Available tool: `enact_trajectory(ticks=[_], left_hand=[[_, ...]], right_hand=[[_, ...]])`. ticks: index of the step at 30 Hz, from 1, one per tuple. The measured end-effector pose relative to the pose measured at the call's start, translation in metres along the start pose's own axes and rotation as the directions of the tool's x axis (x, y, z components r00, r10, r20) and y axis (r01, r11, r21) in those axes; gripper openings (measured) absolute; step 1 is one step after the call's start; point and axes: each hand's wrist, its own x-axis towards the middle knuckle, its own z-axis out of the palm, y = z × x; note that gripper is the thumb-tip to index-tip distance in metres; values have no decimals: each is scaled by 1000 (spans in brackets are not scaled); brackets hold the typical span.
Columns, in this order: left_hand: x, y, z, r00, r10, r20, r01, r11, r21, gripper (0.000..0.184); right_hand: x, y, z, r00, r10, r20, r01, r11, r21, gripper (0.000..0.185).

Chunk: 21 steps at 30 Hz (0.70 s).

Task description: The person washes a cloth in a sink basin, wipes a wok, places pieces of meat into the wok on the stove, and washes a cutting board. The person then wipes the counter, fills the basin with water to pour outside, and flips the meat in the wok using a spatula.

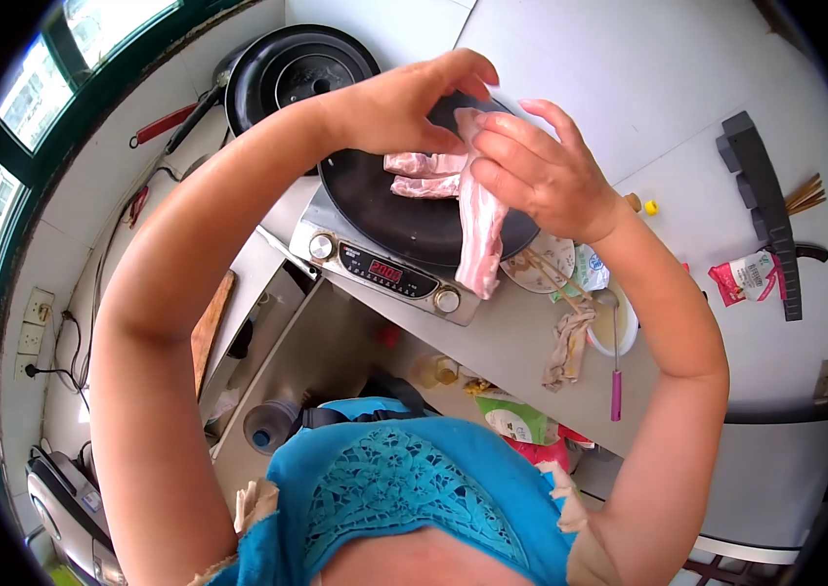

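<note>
A black pan (404, 225) sits on an induction cooker (375, 269) with a lit red display. Pieces of raw pork belly (424, 184) lie in the pan. My right hand (536, 166) pinches the upper end of a long raw pork strip (482, 225), which hangs down across the pan's near edge. Close by on the left, above the pan, is my left hand (414, 103), its thumb and fingers spread apart around empty space.
Behind the pan at the left lies a black lid (311, 73). To the right are a patterned plate (531, 273) with chopsticks, a crumpled cloth (568, 347), a bowl (631, 327) with a purple-handled ladle (616, 391), a red packet (746, 278) and a black rack (775, 215).
</note>
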Motion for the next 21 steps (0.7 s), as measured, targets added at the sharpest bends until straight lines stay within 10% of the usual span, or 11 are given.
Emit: enact_trajectory(ticks=[6, 13, 17, 21], left_hand=[[-89, -2, -39, 888, -448, -106, 447, 894, -33, 57], [-183, 19, -36, 742, -670, 0, 670, 742, 10, 47], [-209, 43, -26, 668, -744, 13, 742, 667, 69, 45], [-224, 67, -20, 584, -811, 24, 809, 585, 56, 46]], right_hand=[[-35, -1, 64, 782, 229, 580, -498, 789, 360, 17], [-45, -17, 143, 575, 290, 765, -685, 683, 255, 20], [-64, -29, 181, 489, -51, 871, -390, 880, 270, 23], [-71, -26, 190, 663, 100, 742, -491, 806, 330, 34]])
